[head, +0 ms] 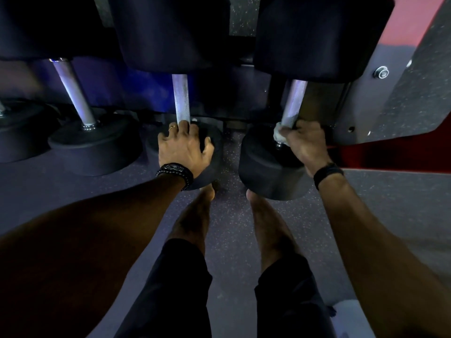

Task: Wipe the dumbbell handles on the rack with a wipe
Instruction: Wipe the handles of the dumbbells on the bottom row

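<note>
A dim gym floor of dark speckled rubber (231, 230) runs under the person, lit in bluish and red tones. Nearest the camera are two bare legs in dark shorts (180, 284), feet pointing toward the weights. Both forearms reach forward above them.

The left hand (181, 146), with a beaded black bracelet (174, 172) at the wrist and a ring on one finger, rests on the near head of the middle dumbbell (210, 152), its fingers curled round the base of that dumbbell's metal handle (181, 97). The right hand (305, 140), wearing a dark wristband (327, 173), grips a crumpled white wipe (279, 135) and holds it wrapped against the lower end of the rightmost dumbbell handle (294, 102), just above that dumbbell's near head (266, 169).

To the left another dumbbell (92, 145) lies with its bare handle (73, 91) untouched. Farther back, the far heads of the dumbbells (170, 30) loom dark against the rack's blue-lit shelf (146, 89). At right, the rack's grey side plate (361, 103) carries a bolt (381, 72).
</note>
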Tool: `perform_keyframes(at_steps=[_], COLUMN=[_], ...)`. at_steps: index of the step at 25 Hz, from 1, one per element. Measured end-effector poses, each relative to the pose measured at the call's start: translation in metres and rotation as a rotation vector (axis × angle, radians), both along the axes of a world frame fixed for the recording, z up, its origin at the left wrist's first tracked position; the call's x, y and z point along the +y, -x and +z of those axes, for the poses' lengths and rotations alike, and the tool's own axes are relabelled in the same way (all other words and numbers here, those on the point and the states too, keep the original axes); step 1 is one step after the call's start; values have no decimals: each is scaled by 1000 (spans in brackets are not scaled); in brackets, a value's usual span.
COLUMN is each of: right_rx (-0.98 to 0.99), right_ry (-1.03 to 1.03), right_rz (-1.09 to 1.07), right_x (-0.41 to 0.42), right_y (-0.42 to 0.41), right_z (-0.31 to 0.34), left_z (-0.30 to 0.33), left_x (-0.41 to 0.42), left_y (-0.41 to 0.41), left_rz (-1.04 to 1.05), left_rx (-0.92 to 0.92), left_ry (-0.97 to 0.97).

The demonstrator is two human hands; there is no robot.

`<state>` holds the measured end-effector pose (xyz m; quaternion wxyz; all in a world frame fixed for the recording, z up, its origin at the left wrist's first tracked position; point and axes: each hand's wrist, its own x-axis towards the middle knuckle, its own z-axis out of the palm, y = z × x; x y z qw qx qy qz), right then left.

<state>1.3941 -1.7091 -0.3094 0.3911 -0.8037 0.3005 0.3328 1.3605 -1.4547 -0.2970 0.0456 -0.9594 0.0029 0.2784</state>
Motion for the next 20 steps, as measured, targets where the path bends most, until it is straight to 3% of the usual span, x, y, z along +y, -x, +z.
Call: perform_keyframes(at_steps=[3,8,10,13,15,17,20], right_rx=[-149,-136,-294,-531,-627,-594,-213], right_ry=[115,265,364,219,183,156,125], right_rz=[51,54,-33,-271,-304,-255,-138], right_x=[2,-25,-36,-17,1,3,-16], right_y=[9,-8,-14,-31,-39,-26,19], right_z=[-4,7,17,16,13,4,-7], left_z=[0,-1,-1,0,1,0,0], left_x=[1,0,0,0,0,0,0], left_y=[0,0,1,0,1,1,1], left_rz=[9,12,4,6,6,4,0], left_rx=[-9,-6,-8,-10,-12,-12,-19], left_ry=[17,21,17,16,9,16,16])
